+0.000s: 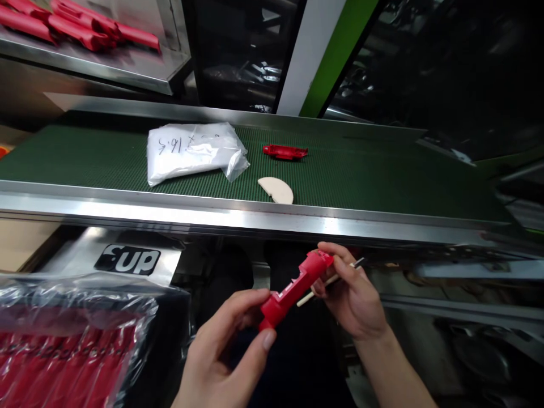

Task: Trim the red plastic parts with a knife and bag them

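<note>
One red plastic part [297, 292], with an open slot along its side, is held aslant in mid-air on the wearer's side of the green belt [361, 175], below its near edge. The left hand [210, 354] closes thumb and fingers on the end farther from the belt; the right hand [355, 294] pinches the end nearer to it, while also gripping a pale stick [306, 299] that passes behind the part, tip out toward the belt. The step in hand looks to be close handling or checking of the part, its slotted side turned up; the next move would call for a steady left pinch, and for the right fingers to free the stick without losing the part.

On the belt itself, a smaller red piece [284, 152] lies toward the far side, a pale half-disc [278, 190] sits by the near edge, and a marked plastic bag [191, 150] rests to their left. Beyond the belt's left end, more red pieces [85, 25] are heaped on a metal shelf [165, 71]; on its near side at left, film-covered red parts [63, 362] lie in rows.
</note>
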`<state>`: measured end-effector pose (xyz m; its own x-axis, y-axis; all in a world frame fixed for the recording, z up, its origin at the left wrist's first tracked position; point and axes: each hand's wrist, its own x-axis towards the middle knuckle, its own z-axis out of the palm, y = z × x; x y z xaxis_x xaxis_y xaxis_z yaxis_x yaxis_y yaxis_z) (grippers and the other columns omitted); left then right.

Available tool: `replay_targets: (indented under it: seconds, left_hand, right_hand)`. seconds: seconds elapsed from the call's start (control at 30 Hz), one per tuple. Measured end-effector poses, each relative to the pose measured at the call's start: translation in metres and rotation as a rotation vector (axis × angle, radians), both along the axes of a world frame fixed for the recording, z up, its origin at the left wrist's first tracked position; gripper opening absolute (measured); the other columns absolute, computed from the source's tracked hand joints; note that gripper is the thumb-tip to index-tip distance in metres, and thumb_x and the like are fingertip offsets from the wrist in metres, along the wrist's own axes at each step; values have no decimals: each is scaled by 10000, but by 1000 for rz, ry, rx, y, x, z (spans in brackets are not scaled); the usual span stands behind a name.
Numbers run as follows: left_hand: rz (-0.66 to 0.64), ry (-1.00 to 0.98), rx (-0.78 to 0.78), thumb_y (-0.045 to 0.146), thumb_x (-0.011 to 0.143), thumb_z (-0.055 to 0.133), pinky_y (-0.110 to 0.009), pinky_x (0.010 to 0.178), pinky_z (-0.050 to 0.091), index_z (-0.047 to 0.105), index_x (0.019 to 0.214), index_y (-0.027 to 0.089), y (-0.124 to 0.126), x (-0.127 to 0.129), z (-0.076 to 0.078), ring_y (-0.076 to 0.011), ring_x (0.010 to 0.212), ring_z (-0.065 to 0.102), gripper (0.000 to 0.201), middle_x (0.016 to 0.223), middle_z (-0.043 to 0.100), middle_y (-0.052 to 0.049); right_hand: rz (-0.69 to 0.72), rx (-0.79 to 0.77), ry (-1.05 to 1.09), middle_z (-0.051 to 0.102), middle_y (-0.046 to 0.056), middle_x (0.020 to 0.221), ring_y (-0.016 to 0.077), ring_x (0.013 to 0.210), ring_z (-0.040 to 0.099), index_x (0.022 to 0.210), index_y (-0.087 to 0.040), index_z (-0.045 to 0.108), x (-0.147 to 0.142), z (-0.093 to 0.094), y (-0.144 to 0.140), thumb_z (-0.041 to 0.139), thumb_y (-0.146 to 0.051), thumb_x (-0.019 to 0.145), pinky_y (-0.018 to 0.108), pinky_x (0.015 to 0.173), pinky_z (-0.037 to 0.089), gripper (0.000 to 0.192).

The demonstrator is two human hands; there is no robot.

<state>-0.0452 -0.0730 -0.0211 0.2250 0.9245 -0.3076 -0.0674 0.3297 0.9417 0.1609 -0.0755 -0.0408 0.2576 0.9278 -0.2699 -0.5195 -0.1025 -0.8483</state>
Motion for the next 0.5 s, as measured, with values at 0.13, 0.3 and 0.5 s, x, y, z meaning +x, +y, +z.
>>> replay_targets:
  seconds: [0.13, 0.3, 0.5]
  left_hand:
    - [-1, -94, -115, 401, 769, 769, -193, 781, 516, 734, 1004, 265, 0, 0, 4, -177, 888, 662, 274, 962, 722, -39]
    - [-61, -341, -300, 349, 792, 765, -222, 750, 526, 717, 1014, 243, 3, 0, -1, -172, 855, 645, 251, 959, 709, -51]
    - [-155, -622, -495, 255, 895, 619, -248, 627, 530, 644, 1039, 156, 6, 2, -11, -168, 732, 638, 176, 847, 653, -73]
  right_hand:
    - [-1, -22, -6, 630, -11, 634, 76, 502, 541, 922, -260, 738, -2, 0, 0, 740, -396, 788, 163, 449, 384, 191]
    - [-6, -68, 5, 546, -29, 539, 68, 474, 490, 891, -249, 727, -6, -5, 1, 738, -409, 791, 159, 442, 357, 189]
    - [-68, -109, -10, 494, -53, 549, 39, 472, 420, 872, -207, 712, -14, 0, 12, 775, -371, 769, 150, 448, 341, 204]
